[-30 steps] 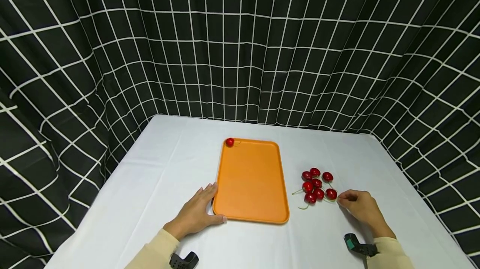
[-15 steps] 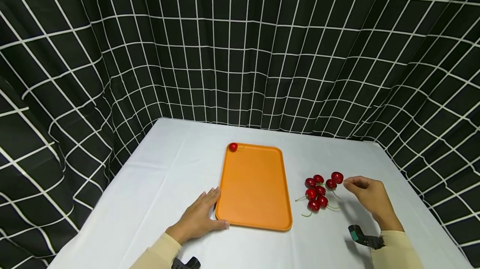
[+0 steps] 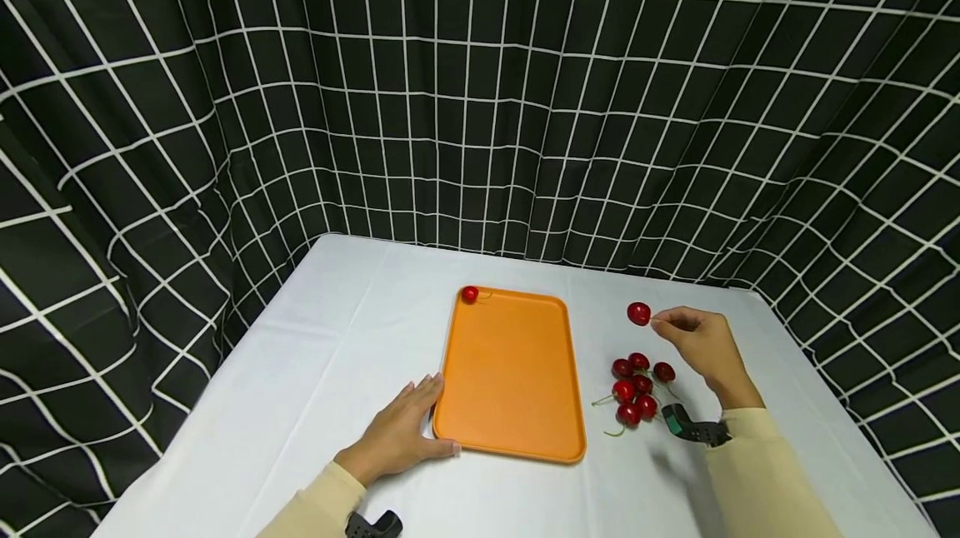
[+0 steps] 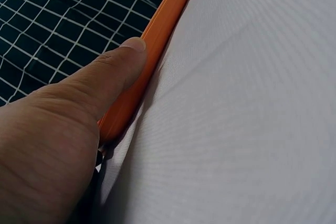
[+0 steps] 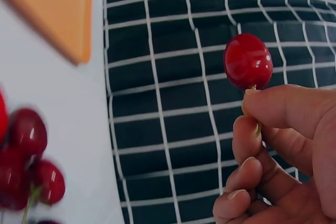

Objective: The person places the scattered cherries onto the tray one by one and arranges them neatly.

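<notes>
Starting on the left, the left hand (image 3: 397,438) is lying flat and relaxed on the white tabletop (image 3: 300,380), fingers straight, with the thumb (image 4: 113,72) pressing along the near left edge of the orange tray (image 3: 510,371), so it's steadying the tray, not gripping anything. The tray is sitting with its long axis running away from the person, and there's one lone cherry (image 3: 469,295) tucked in its far left corner. Moving right, a loose cluster of cherries (image 3: 636,388) is lying on the tabletop just beside the tray's right edge. Above that, the right hand (image 3: 697,342) is pinching the held cherry (image 3: 639,313) by its stem between thumb and fingertip, holding it in the air off the tray's far right corner, so the tray lies to the left of it and this hand is clearly the nearer one. That cherry's looking round, glossy and deep red, with a thin greenish stem (image 5: 257,127).
</notes>
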A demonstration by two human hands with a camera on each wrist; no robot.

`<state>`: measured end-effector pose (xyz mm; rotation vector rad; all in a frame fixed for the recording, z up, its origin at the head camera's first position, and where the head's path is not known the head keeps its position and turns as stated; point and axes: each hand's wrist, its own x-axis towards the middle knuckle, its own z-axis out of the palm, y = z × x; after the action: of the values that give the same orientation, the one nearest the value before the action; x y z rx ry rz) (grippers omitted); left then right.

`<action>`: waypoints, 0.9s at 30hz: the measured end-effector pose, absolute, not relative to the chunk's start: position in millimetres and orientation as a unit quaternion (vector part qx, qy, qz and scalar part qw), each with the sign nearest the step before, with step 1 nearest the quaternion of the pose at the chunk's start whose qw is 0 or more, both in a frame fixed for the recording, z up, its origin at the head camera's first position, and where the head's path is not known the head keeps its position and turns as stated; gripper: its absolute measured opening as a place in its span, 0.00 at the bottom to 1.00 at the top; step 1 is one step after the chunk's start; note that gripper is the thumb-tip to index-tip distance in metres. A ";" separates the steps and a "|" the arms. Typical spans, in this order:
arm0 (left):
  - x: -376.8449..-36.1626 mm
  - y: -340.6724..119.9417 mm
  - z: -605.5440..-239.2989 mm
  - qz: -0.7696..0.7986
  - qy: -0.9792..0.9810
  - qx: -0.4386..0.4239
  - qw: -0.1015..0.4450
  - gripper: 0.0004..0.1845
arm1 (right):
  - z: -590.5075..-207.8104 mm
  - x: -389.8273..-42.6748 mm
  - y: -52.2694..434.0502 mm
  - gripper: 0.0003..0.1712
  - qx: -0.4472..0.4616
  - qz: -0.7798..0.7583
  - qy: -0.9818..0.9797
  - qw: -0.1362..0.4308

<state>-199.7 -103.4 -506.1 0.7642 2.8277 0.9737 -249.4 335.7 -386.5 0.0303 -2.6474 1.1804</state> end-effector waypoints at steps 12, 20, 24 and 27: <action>-199.4 -103.4 -504.3 0.316 0.916 0.242 0.045 0.59 | -380.1 -285.5 273.3 0.14 0.042 0.454 -0.875 0.163; -200.3 -102.0 -504.0 0.318 0.915 0.244 0.037 0.58 | -383.9 -305.7 236.5 0.11 0.055 0.478 -0.864 0.149; -199.4 -101.9 -504.2 0.319 0.914 0.245 0.047 0.58 | -385.4 -312.5 217.9 0.08 0.057 0.489 -0.858 0.148; -198.3 -103.9 -504.1 0.318 0.915 0.243 0.043 0.58 | -388.7 -319.0 201.0 0.07 0.056 0.498 -0.853 0.147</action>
<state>-198.3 -103.9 -504.1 0.7428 2.7986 0.9729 -319.0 201.0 -388.7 0.1600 -2.4531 1.4342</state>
